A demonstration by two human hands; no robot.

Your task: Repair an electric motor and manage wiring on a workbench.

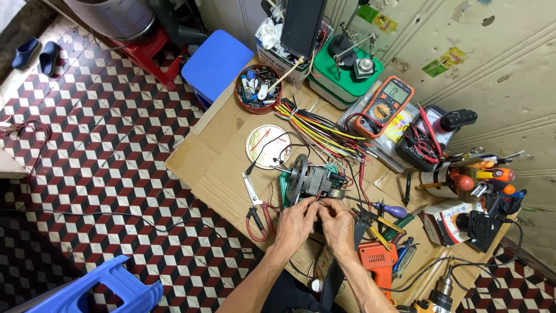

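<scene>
A small electric motor point(313, 179) with a round metal end and wires lies on a cardboard-covered table point(220, 156). My left hand point(295, 223) and my right hand point(337, 223) are together just below the motor, fingertips pinching thin wires that come out of it. Which wire each hand grips is too small to tell. A bundle of coloured wires point(315, 127) runs to the motor from the far side.
Red-handled pliers point(255, 211) lie left of my hands. An orange multimeter point(385, 104), a round tin of parts point(259, 88), a round lid point(267, 145), screwdrivers point(394, 210), an orange drill point(377, 262) and a tool holder point(480, 179) crowd the table. Blue stools point(217, 61) stand on the tiled floor.
</scene>
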